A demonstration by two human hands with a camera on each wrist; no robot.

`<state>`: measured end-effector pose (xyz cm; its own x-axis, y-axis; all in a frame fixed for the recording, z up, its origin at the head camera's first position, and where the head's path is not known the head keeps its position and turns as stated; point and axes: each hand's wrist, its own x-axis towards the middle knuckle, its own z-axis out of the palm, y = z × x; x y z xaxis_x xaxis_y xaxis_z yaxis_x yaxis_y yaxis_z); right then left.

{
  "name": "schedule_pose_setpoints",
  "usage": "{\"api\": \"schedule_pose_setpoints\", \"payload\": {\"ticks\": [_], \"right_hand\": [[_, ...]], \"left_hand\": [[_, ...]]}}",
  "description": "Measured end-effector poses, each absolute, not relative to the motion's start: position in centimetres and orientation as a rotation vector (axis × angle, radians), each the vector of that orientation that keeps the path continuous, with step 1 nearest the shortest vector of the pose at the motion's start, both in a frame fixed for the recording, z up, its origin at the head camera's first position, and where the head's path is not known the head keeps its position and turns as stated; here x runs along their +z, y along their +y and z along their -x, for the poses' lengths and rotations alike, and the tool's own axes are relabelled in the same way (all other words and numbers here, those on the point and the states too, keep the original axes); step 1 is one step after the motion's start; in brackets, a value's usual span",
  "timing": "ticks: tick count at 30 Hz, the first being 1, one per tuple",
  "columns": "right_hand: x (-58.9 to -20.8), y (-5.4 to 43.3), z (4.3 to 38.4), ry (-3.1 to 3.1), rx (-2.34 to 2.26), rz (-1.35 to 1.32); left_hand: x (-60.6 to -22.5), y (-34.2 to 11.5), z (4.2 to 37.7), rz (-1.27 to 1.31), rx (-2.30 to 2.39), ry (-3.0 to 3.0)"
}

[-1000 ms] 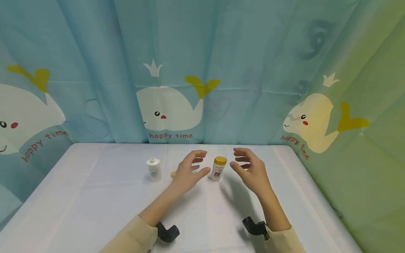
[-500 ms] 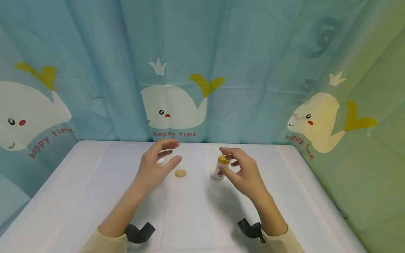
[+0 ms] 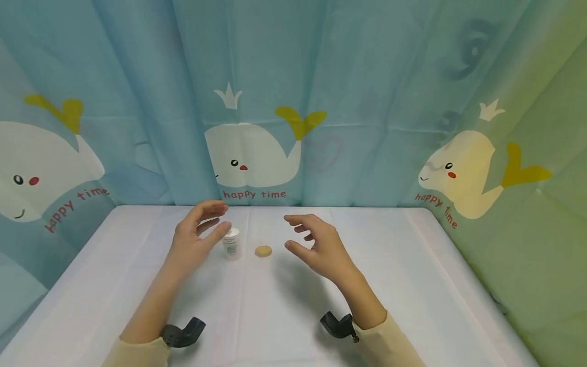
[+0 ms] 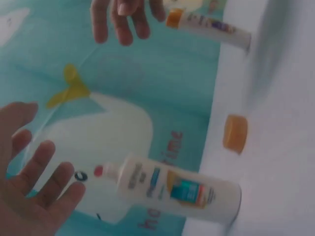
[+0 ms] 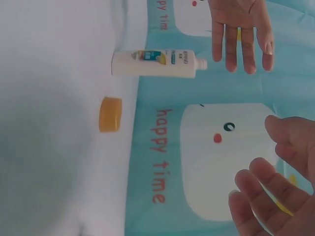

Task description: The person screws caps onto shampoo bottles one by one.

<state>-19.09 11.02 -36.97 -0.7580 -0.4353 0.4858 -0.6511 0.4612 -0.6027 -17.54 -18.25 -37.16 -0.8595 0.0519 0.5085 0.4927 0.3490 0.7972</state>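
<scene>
An uncapped white bottle (image 3: 233,247) with a narrow neck stands upright on the table. Beside it lies a round yellow cap (image 3: 263,251). My left hand (image 3: 192,240) hovers just left of this bottle, fingers loosely bent and thumb spread, holding nothing; its thumb overlaps the bottle's neck in the head view. My right hand (image 3: 321,248) hangs in the air right of the cap, thumb apart from the fingers, with nothing in its grasp. A second white bottle (image 4: 211,29), with its yellow cap on, shows in the left wrist view; my right hand hides it in the head view.
A white cloth covers the table (image 3: 390,285). Behind it hangs a blue curtain (image 3: 367,102) printed with white whales, turning green at the right. Black camera mounts (image 3: 183,334) sit on both wrists.
My left hand has moved left, past the cap to the uncapped bottle. My right hand has shifted left, passing in front of the capped bottle, which is now hidden in the head view.
</scene>
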Motion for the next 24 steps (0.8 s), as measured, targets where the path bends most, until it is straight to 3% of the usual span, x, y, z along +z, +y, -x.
{"api": "schedule_pose_setpoints", "payload": {"ticks": [24], "right_hand": [[-40.2, 6.1, 21.4, -2.747, 1.137, -0.888]], "left_hand": [[-40.3, -22.2, 19.2, 0.387, -1.633, -2.471]]}}
